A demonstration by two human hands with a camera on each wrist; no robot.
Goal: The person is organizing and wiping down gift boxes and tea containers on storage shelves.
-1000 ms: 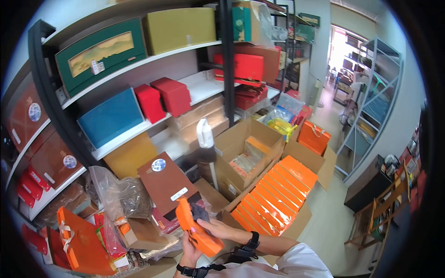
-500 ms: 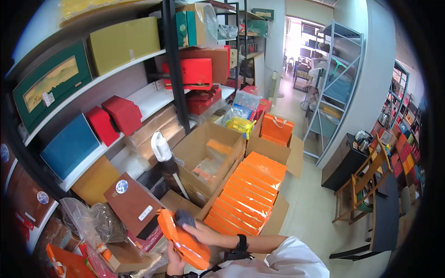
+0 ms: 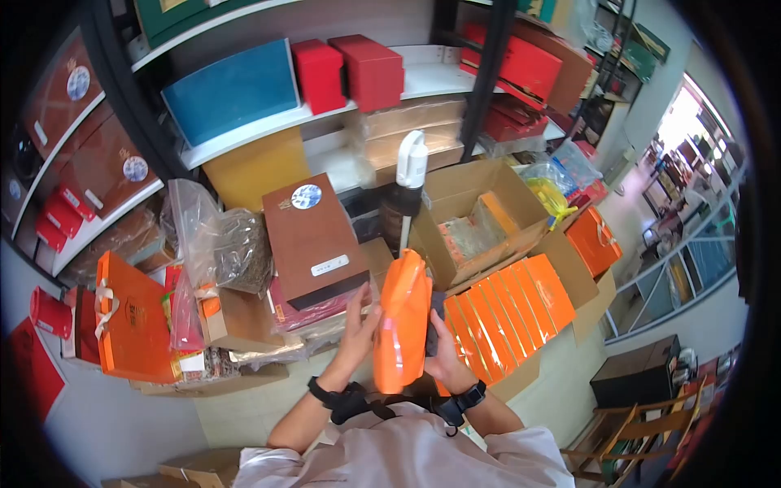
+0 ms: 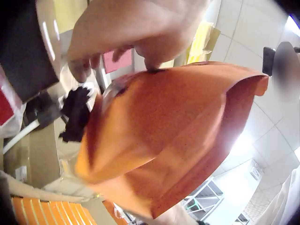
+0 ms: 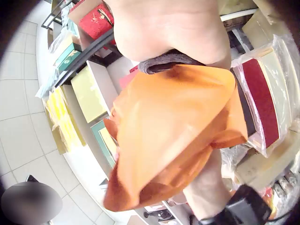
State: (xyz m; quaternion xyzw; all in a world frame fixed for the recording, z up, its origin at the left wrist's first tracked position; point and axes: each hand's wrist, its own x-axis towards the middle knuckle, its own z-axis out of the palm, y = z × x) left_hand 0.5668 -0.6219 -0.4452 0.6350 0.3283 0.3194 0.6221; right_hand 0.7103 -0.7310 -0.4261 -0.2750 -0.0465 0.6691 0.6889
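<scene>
An orange packet (image 3: pixel 403 325) with a glossy surface stands nearly upright between both hands in the head view. The left hand (image 3: pixel 354 337) is at its left side, fingers raised and apart from it, the thumb against its edge. From the right, the right hand (image 3: pixel 447 358) holds a dark grey cloth (image 3: pixel 435 325) against the packet. In the left wrist view the left hand (image 4: pixel 136 28) is above the packet (image 4: pixel 154 131), with the cloth (image 4: pixel 77 115) beyond. The right wrist view shows the cloth (image 5: pixel 168 62) bunched between the right hand (image 5: pixel 173 28) and the packet (image 5: pixel 168 126).
Orange boxes (image 3: pixel 508 313) stand in a row in a carton at right, beside an open carton (image 3: pixel 439 191). A white-topped upright appliance (image 3: pixel 412 163) is behind the packet. Left are a brown box (image 3: pixel 309 236), a bag (image 3: pixel 244 252) and shelves (image 3: pixel 244 124).
The head view has swung left and down. The packet has turned more upright between the hands. The left hand has shifted from gripping its lower part to its left side, with fingers off it.
</scene>
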